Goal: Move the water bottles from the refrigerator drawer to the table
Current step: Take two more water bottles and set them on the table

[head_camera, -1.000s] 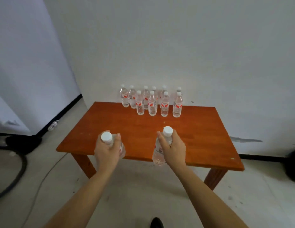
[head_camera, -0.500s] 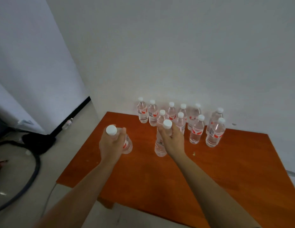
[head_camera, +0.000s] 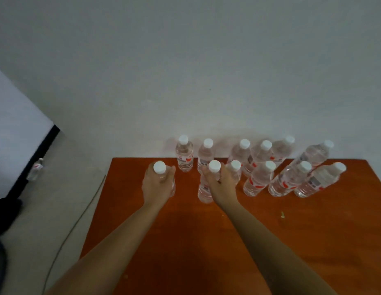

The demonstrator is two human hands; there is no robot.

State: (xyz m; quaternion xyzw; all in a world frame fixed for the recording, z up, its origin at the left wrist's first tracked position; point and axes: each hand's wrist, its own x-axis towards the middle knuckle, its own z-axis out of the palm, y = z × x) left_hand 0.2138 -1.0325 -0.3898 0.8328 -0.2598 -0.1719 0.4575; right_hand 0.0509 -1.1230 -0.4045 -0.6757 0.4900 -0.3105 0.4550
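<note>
My left hand (head_camera: 156, 186) grips a clear water bottle with a white cap (head_camera: 159, 167), held upright over the left part of the orange wooden table (head_camera: 206, 252). My right hand (head_camera: 220, 184) grips a second water bottle (head_camera: 204, 191) whose base looks to be at the tabletop. Several more water bottles (head_camera: 258, 179) with red labels stand in two rows at the table's far edge, against the wall. The held bottles are just in front of the left end of these rows. No refrigerator drawer is in view.
A white wall rises behind the table. On the grey floor at the left lie a lone bottle (head_camera: 35, 169) by a black baseboard, a thin cable (head_camera: 79, 213) and a dark hose (head_camera: 0, 258). A small green speck (head_camera: 282, 214) lies on the table.
I have come closer to the table. Both hands have carried their bottles forward and down, up to the rows at the far edge.
</note>
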